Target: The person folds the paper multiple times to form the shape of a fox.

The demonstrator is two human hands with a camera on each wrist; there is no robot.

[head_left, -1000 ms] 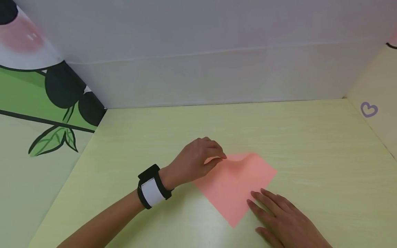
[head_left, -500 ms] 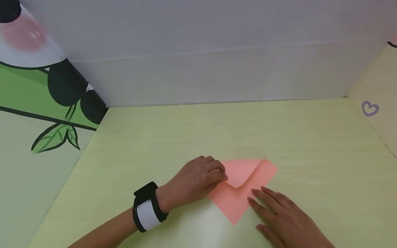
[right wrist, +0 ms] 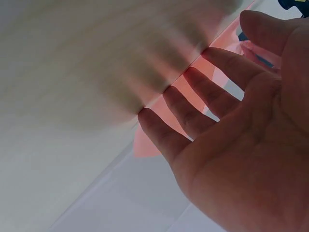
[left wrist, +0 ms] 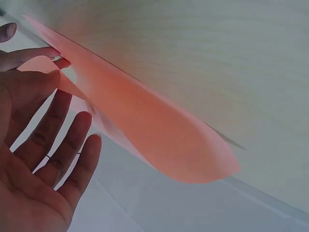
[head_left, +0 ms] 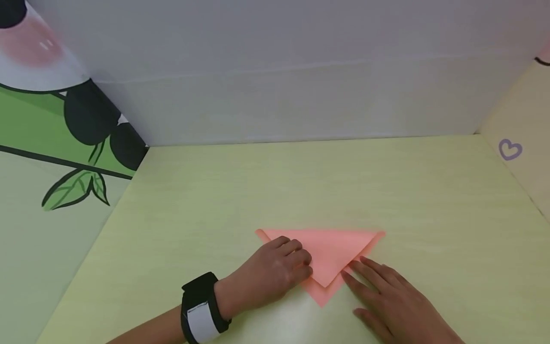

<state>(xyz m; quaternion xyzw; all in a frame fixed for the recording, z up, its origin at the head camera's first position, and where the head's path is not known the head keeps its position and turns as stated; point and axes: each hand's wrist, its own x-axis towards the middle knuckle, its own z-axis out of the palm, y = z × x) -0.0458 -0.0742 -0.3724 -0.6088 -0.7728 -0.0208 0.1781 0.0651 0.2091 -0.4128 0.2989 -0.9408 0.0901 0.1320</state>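
Observation:
A pink sheet of paper [head_left: 335, 248] lies on the table, its far half bent over toward the near corner into a triangle. The upper layer's tip stops a little short of the lower corner, and the bend along the far side looks rounded in the left wrist view. My left hand [head_left: 275, 270] pinches the upper flap between thumb and index finger near its left edge. With fingers fairly straight, my right hand [head_left: 391, 301] touches the paper's right edge with its fingertips. In the right wrist view, those fingers [right wrist: 198, 99] spread along the paper's edge.
A pale yellow-green table [head_left: 206, 191] carries the paper. Behind it rises a grey-white wall [head_left: 301, 105]. A side panel with a drawn leaf [head_left: 70, 191] stands at left, and a cream panel with a purple heart [head_left: 510, 149] at right.
My left hand has drawn the paper's far corner toward the near one, so the sheet goes from nearly flat to doubled over. The right hand has stayed almost in place.

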